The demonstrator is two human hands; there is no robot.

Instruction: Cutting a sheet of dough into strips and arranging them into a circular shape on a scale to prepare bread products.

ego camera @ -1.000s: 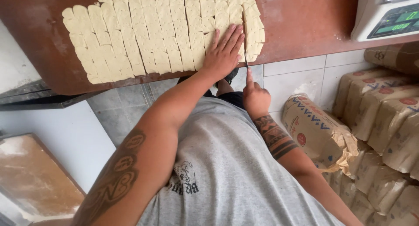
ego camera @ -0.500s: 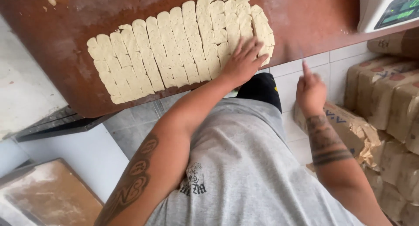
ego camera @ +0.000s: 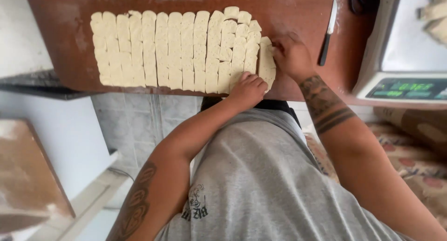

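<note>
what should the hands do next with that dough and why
Probably lift the end strip away from the cut dough sheet: the right hand pinches it, the left hand rests at the sheet's near edge, and the knife lies aside.

Both tattooed forearms stretched forward, left hand (ego camera: 249,89) knuckles-up, right hand (ego camera: 291,54) with fingers curled downward.
</note>
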